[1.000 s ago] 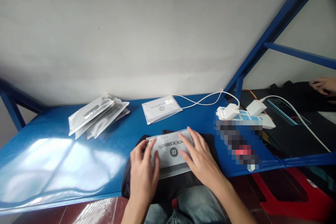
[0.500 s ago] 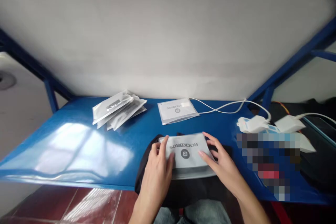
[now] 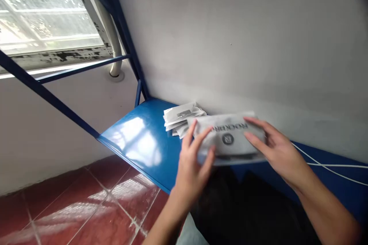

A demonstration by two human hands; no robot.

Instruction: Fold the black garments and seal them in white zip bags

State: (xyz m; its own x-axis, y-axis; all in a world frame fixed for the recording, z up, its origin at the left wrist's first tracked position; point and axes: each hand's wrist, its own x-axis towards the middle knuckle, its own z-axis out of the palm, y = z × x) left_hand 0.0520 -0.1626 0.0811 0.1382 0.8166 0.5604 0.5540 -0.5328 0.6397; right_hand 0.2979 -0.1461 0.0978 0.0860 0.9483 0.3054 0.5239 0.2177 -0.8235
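A whitish zip bag (image 3: pixel 230 147) with upside-down ROCKBROS lettering and a round logo is held up over the table's near edge, slightly blurred. My left hand (image 3: pixel 195 157) grips its left end, with the fingers bent over the printed face. At the other end my right hand (image 3: pixel 273 145) pinches the bag, two fingertips lying on the front and the rest out of sight behind. Just beyond the bag's left corner lies a pile of similar flat bags (image 3: pixel 182 115), partly covered by it.
The blue table (image 3: pixel 163 157) runs along the grey wall (image 3: pixel 230 65). White cables (image 3: pixel 330 165) cross its right side. Blue frame bars (image 3: pixel 120 26) and a window (image 3: pixel 43 15) are at the left. Dark fabric (image 3: pixel 247 206) lies below my hands, beside a red tiled floor (image 3: pixel 94 199).
My view has swung left, bringing the window in. Both hands have raised the bag off the dark fabric and carried it toward the pile. The other ROCKBROS bag is no longer visible.
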